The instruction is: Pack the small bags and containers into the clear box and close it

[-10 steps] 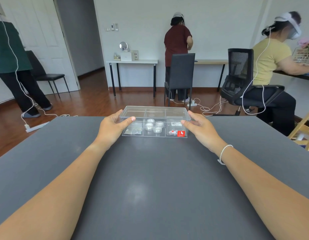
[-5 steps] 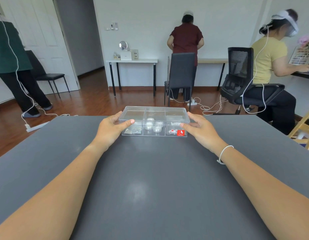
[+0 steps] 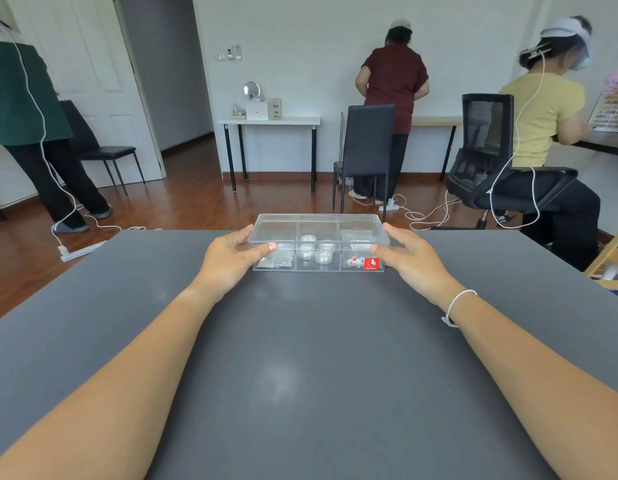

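A clear box [image 3: 318,228] with three compartments stands near the far edge of the dark grey table [image 3: 300,358], its lid on top. Small bags [image 3: 278,260] lie in its left compartment, small round clear containers [image 3: 316,251] in the middle one, and a bag with red bits [image 3: 354,260] on the right by a red sticker [image 3: 371,264]. My left hand [image 3: 228,259] grips the box's left end, thumb on the front wall. My right hand [image 3: 409,258] grips the right end the same way.
Beyond the table's far edge are a wooden floor with cables and a power strip [image 3: 80,251], a black chair [image 3: 364,150], an office chair [image 3: 491,157], and three people. A wooden frame [image 3: 612,261] stands at the right edge.
The box has shifted slightly away from me with both hands still on its ends. The person in the dark red top has stepped to the right.
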Tool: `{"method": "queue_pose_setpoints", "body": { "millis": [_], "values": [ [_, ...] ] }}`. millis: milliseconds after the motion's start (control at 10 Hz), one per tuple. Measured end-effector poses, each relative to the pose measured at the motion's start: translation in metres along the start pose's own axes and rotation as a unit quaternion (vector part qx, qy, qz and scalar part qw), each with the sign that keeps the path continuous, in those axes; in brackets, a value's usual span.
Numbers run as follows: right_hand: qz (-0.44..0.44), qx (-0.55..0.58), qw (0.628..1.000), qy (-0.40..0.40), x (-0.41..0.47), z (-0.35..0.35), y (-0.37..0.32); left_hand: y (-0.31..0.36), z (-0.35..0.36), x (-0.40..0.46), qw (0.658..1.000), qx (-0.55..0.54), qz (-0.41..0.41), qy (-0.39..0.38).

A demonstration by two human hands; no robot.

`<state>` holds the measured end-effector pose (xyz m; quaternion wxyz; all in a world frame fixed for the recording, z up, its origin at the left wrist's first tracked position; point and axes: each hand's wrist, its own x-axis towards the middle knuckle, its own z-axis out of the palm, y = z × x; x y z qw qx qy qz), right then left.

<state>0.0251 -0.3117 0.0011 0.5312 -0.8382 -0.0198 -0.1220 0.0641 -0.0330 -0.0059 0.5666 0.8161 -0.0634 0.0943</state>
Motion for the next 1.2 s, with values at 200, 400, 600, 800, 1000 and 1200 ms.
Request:
{"method": "queue_pose_setpoints", "body": {
  "millis": [200, 400, 600, 800, 1000, 1200],
  "values": [
    [0.013, 0.019, 1.000, 0.000, 0.001, -0.001, 0.003, -0.001, 0.001, -0.001, 1.000, 0.011, 0.002, -0.001],
    [0.018, 0.012, 1.000, 0.001, 0.000, -0.001, 0.002, -0.002, 0.001, 0.000, 1.000, 0.011, 0.001, 0.001],
    [0.021, -0.002, 1.000, 0.006, -0.001, -0.001, -0.001, -0.005, 0.000, 0.001, 1.000, 0.016, 0.002, 0.003],
    [0.019, -0.017, 1.000, 0.014, -0.003, 0.000, -0.002, -0.004, 0.002, -0.001, 1.000, -0.001, -0.002, -0.001],
    [0.010, -0.017, 0.999, 0.030, -0.011, -0.001, -0.002, 0.000, 0.001, -0.013, 1.000, 0.012, 0.006, -0.003],
    [-0.011, -0.065, 0.997, 0.050, -0.028, -0.005, 0.003, 0.003, 0.000, -0.029, 0.999, 0.043, 0.019, 0.010]
  ]
}}
